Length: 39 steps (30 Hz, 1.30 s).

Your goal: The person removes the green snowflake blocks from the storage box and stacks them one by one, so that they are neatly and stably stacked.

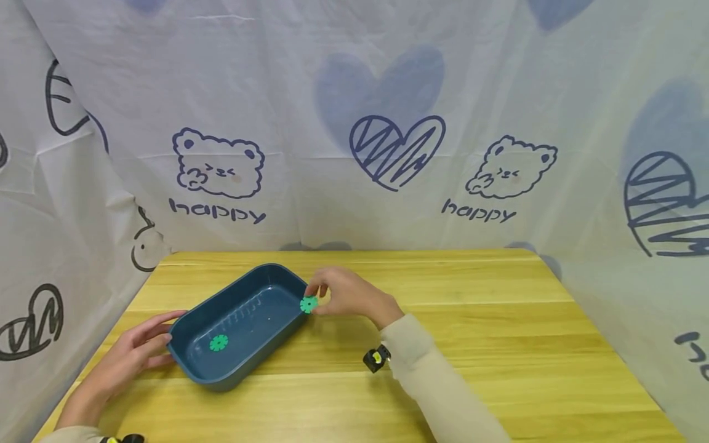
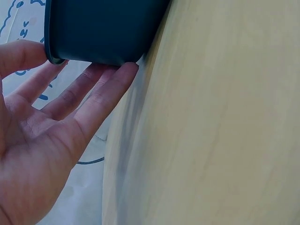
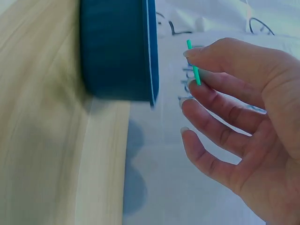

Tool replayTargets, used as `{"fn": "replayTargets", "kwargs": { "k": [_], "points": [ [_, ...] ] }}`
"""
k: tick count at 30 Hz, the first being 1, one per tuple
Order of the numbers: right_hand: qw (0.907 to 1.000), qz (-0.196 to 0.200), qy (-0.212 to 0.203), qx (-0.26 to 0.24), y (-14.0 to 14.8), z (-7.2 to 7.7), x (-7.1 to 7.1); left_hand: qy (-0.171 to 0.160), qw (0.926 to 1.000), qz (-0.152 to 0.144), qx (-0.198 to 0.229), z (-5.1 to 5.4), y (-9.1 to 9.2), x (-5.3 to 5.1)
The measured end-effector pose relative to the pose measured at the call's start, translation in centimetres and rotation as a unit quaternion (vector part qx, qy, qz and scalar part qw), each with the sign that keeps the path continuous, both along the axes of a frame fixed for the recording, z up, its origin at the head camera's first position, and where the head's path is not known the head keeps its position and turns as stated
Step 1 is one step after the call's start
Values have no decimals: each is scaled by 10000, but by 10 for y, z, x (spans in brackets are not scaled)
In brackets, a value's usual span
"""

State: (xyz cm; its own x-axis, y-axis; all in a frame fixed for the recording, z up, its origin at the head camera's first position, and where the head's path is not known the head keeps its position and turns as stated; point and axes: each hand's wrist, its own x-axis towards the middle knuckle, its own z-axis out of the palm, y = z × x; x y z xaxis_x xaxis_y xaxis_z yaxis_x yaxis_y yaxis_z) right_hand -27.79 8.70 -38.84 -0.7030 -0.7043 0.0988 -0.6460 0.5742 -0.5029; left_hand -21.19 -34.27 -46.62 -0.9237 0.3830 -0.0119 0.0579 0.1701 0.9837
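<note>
A dark blue rectangular plastic bin (image 1: 252, 354) stands slantwise on the table. Inside it, toward the near left end, lies a green notched plastic disc (image 1: 218, 343). My right hand (image 1: 349, 296) pinches a second green notched disc (image 1: 308, 304) between thumb and fingers, close to the bin's right end. Seen edge-on in the right wrist view, that disc (image 3: 193, 63) is thin and upright. At the bin's left end, my left hand (image 1: 130, 354) touches the rim with its thumb. In the left wrist view, its fairly straight fingers (image 2: 101, 96) rest against the bin's outside wall.
The wooden table (image 1: 471, 344) reaches away to the right of the bin. Behind it and along both sides hangs a white cloth (image 1: 310, 203) printed with hearts and bears. A small black wrist device (image 1: 376, 358) sits by the right sleeve.
</note>
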Motion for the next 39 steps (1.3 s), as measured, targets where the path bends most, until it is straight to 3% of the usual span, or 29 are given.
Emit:
{"fn": "replayTargets", "kwargs": {
  "k": [9, 17, 28, 39],
  "points": [
    [9981, -588, 107, -157, 63, -10, 15, -26, 9999, 47, -106, 0, 1, -2],
    [9956, -925, 70, -119, 101, -24, 20, 67, 9998, 96, -157, 1, 2, 0],
    [9933, -1147, -161, -53, 125, -42, 23, 178, 9991, 169, -331, 1, 1, 1],
    [9902, -1173, -610, -457, 134, -62, 19, 107, 9988, 268, -395, 1, 2, -1]
  ]
}}
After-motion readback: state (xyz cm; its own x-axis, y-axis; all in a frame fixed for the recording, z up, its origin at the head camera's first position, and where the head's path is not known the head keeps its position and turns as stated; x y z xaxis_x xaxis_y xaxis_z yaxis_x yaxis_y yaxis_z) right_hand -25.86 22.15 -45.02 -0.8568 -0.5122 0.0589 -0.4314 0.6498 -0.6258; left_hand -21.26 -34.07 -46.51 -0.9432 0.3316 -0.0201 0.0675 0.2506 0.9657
